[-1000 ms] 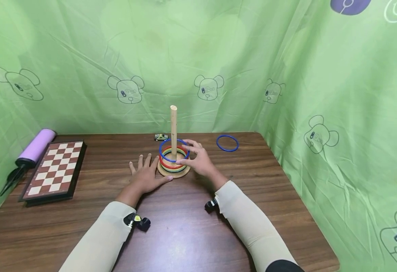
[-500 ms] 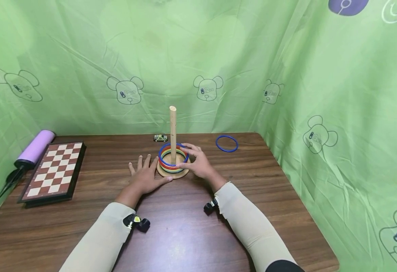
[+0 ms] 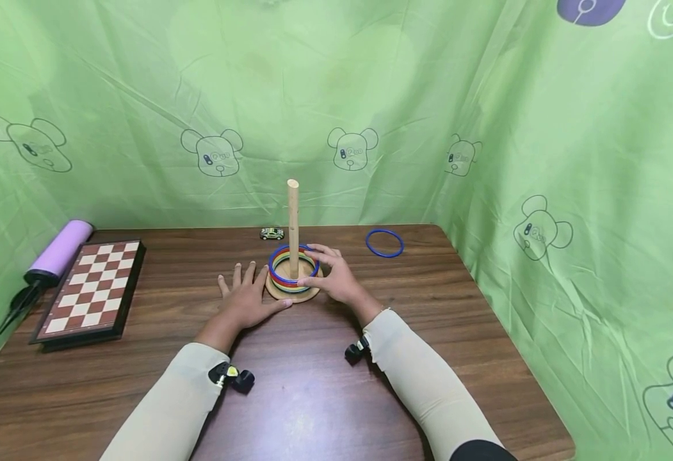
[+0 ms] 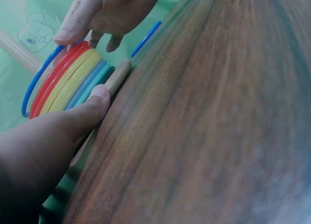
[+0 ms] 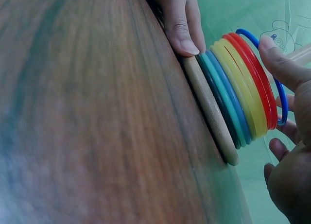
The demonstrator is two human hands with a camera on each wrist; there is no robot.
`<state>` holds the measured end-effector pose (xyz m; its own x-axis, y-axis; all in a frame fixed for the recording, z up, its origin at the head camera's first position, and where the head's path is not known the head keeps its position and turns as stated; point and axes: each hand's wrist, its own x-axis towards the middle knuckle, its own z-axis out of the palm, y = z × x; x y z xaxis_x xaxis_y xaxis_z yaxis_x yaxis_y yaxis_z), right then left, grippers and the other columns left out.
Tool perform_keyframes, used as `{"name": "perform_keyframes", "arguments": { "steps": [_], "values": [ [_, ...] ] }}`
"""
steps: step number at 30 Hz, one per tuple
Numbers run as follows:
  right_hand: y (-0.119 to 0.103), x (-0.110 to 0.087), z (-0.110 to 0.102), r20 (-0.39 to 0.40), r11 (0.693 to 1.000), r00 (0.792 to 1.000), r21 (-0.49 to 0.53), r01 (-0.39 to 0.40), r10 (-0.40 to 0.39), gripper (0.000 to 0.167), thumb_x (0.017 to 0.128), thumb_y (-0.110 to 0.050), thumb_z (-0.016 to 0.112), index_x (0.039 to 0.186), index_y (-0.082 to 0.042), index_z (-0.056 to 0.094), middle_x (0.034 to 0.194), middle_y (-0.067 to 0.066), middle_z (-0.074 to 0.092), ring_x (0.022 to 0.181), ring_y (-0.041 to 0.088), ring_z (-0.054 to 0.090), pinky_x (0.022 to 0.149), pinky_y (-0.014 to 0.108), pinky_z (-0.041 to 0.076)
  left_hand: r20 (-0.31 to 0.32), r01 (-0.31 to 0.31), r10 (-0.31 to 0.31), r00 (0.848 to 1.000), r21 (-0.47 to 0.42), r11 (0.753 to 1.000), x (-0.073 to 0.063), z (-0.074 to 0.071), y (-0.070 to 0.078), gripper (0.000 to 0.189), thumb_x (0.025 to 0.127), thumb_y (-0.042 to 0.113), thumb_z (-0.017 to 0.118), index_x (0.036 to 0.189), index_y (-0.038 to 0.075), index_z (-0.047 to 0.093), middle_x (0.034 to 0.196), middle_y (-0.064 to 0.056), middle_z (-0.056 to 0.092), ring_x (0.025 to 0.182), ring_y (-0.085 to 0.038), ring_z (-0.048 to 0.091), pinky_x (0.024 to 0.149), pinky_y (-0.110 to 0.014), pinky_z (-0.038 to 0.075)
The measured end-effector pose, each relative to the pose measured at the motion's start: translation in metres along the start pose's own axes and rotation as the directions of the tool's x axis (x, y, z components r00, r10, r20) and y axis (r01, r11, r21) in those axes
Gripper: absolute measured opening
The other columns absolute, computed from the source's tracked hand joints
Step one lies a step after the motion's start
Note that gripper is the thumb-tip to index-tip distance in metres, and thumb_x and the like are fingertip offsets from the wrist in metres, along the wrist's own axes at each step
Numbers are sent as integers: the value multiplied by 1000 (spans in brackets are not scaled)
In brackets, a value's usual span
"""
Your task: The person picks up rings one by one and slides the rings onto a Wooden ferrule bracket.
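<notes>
A wooden peg [image 3: 293, 218] stands upright on a round wooden base [image 5: 210, 105]. Around it lies a stack of rings, with red rings [image 5: 252, 71] above yellow ones [image 5: 243, 88], then blue, teal and dark ones. My right hand [image 3: 339, 276] pinches a blue ring [image 5: 283, 106] between thumb and fingers; it encircles the peg at the stack's top, tilted slightly in the right wrist view. My left hand [image 3: 246, 303] lies with fingers spread on the table, its thumb [image 4: 99, 98] against the base's near edge.
Another blue ring [image 3: 385, 243] lies at the back right. A toy car [image 3: 272, 234] stands behind the peg. At the left are a checkered board [image 3: 91, 285] and a purple cylinder with a black end [image 3: 62, 246]. Green cloth [image 3: 313, 96] hangs behind the wooden table [image 3: 457, 358].
The right hand has lowered the blue ring along the peg, from above the red rings to the top of the stack. The left hand has stayed in place.
</notes>
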<state>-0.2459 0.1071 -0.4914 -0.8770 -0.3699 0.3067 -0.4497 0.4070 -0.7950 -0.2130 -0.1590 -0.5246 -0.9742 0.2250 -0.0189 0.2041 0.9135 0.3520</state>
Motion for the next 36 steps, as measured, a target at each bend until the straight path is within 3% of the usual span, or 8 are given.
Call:
{"name": "perform_keyframes", "arguments": {
  "steps": [20,36],
  "values": [
    [3,-2,0,21,1000,1000,7,-10,10,72,84,-19,97,148,-4,68,168,7,54,156,38,40,131,62,29,2,0,0,1000,-6,1000,-2,-3,2,127,86,97,53,174,10,27,181,-30,15,167,-60,0,122,-88,-11],
    [1,-2,-1,31,1000,999,9,15,-15,77,80,-14,98,150,-4,66,169,12,50,158,39,39,133,61,27,-3,-1,1,1000,-8,1000,-2,-4,2,126,86,96,54,174,10,28,181,-30,15,167,-60,0,122,-89,-10]
  ]
}}
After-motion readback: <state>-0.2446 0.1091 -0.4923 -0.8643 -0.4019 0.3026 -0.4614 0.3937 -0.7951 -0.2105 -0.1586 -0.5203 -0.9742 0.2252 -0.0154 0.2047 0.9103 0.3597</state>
